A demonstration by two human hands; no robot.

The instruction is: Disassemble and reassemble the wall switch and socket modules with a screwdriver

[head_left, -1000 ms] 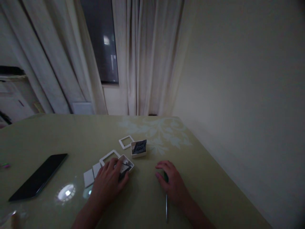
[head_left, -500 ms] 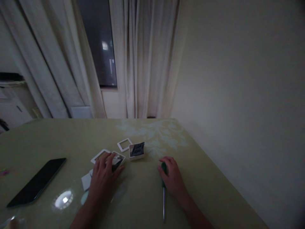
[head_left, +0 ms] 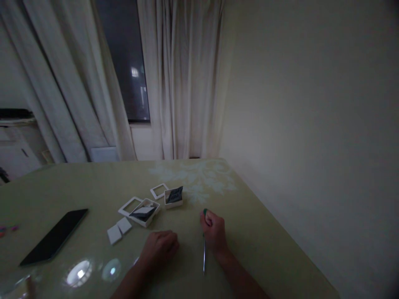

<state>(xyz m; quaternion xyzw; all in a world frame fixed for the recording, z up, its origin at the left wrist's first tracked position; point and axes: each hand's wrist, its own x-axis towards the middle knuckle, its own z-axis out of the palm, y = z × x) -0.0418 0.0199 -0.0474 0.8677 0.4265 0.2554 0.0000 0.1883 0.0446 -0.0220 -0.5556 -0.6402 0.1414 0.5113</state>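
Note:
My right hand (head_left: 214, 231) is wrapped round the green handle of a screwdriver (head_left: 204, 254); its thin metal shaft points back towards me. On the table to its left, my left hand (head_left: 160, 247) is curled closed, its palm side hidden, so I cannot tell if anything is inside. Beyond that hand stands a small white box (head_left: 146, 221) with dark and light pieces in it. A second white box (head_left: 173, 204) behind it holds a dark, crumpled-looking piece. White square frames (head_left: 126, 207) lie beside the boxes. Two white square plates (head_left: 114, 234) lie nearer to me.
A black tablet-like slab (head_left: 56, 236) lies on the left of the green-covered table (head_left: 255, 245). Small pink bits (head_left: 14, 228) are at the far left. A pale wall (head_left: 311, 124) runs along the right edge, and curtains (head_left: 181, 83) hang behind the table.
My left hand has left the nearer white box, moved towards me and to the right, and curled closed. My right hand has tightened from a loose hold to a fist round the screwdriver handle.

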